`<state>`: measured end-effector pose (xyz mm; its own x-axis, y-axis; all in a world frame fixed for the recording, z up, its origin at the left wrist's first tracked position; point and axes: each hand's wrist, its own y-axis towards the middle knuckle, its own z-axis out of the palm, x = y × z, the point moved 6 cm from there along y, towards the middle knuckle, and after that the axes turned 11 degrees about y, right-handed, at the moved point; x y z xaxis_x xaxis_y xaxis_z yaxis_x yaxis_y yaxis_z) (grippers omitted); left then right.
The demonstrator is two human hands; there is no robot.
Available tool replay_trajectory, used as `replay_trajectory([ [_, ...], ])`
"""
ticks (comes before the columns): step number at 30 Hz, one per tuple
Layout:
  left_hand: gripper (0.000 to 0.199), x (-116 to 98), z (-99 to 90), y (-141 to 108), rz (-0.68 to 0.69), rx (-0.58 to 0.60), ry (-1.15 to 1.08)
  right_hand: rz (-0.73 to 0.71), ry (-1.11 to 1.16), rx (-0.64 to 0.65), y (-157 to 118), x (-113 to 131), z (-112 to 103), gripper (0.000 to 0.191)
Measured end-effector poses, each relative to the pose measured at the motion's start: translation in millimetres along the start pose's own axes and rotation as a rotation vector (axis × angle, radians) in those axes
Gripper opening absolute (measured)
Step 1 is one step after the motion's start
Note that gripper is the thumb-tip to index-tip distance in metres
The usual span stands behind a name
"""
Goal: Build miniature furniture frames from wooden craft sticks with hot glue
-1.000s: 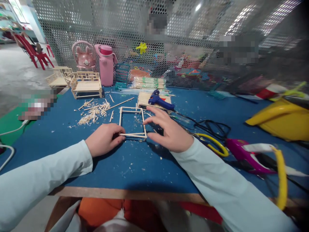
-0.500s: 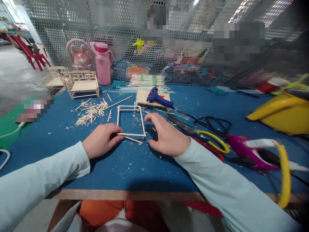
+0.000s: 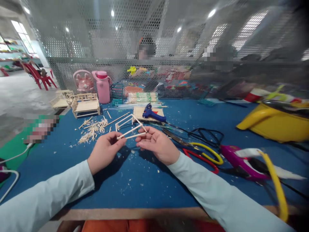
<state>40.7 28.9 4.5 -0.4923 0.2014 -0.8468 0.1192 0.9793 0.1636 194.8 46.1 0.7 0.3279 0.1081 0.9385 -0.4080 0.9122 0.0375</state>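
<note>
Right between the two hands, there sat the frame (image 3: 130,131), tilted, its near bar slanting up to the right! The left hand (image 3: 106,149) was drawn narrow, fingertips on the frame's near left corner. The right hand (image 3: 158,143), narrow too, had the end of a thin stick (image 3: 135,135) in its fingertips, just below that bar; whether it also touched the frame, I couldn't tell.

And the margins! Behind the frame, close up, came the board (image 3: 138,112) with the blue glue gun (image 3: 153,114) on it. Scraps (image 3: 93,129) crowded the far left; the scissors (image 3: 175,138) lay just beyond the right hand, the purple tool (image 3: 241,162) well out to the right. Toward the wearer, a broad run of table (image 3: 145,183), blue and flecked with crumbs, reached the wooden edge (image 3: 120,213).

Farther back, two little benches (image 3: 85,104) stood left of a pink flask (image 3: 103,88), with a mesh screen (image 3: 101,42) rising behind and, off left, a red chair (image 3: 36,74) on grey floor (image 3: 14,87).
</note>
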Motion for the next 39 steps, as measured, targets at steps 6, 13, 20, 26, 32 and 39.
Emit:
replay_trajectory([
  [6,0.030,-7.5,28.3,-2.5,-0.073,0.037,-0.338,-0.097,0.085,-0.091,0.8,5.3,-3.4,0.026],
  [13,0.038,3.3,42.8,-9.9,-0.136,0.103,-0.448,-0.179,-0.085,0.030,-1.6,11.7,8.4,0.022],
  [20,0.042,4.8,40.4,-9.8,-0.143,0.099,-0.462,-0.268,-0.438,-0.004,-8.1,15.2,18.2,0.011],
  [26,0.036,1.7,38.2,-15.1,-0.019,0.137,-0.190,-0.444,-0.703,-0.040,-11.9,25.9,22.5,0.010],
  [32,0.026,-9.6,28.8,-19.4,0.309,0.109,0.404,-0.462,-0.813,0.039,-11.9,22.3,23.3,0.008],
  [39,0.030,-9.4,20.6,-17.6,0.275,0.138,0.345,-0.309,-0.608,0.037,-8.2,7.7,22.3,0.006],
])
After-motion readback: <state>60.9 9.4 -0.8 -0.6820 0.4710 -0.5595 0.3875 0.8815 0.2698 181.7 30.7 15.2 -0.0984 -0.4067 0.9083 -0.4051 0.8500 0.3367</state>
